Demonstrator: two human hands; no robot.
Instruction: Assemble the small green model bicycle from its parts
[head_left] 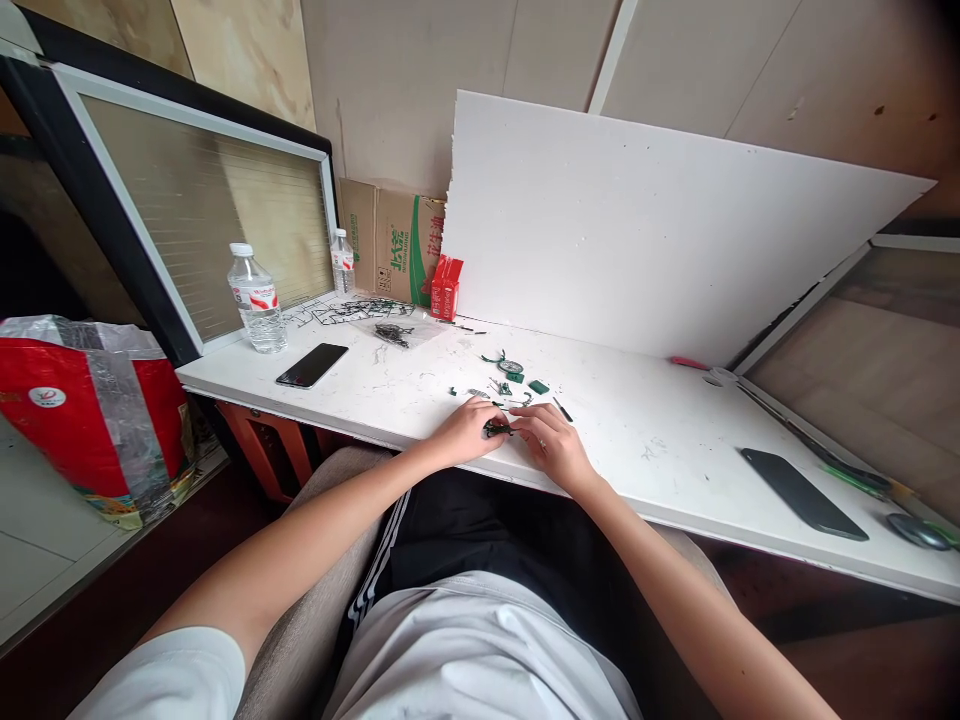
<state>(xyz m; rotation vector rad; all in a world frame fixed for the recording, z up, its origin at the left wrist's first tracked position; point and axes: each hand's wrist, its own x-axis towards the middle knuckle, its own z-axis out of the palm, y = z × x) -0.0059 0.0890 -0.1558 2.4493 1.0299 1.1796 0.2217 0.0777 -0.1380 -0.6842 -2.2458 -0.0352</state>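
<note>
Near the table's front edge, my left hand (471,430) has its fingers closed round a small dark plastic part (496,428). My right hand (551,438) meets it from the right, its fingers pinched at the part's right end; whether they grip a separate tiny piece is too small to tell. Just beyond my hands lie loose green pieces: a round grey-and-green disc (511,367), a green block (538,386), a small jagged green piece (504,388) and a thin dark stick (562,409). A small grey ribbed piece (478,394) is partly covered by my left hand.
Left on the white table (375,395) are a phone (313,365), a water bottle (257,300), black part frames (352,311) and a clear bag (395,333). A red box (446,287) stands behind. A dark phone-like slab (802,492) and a mouse (917,531) lie right.
</note>
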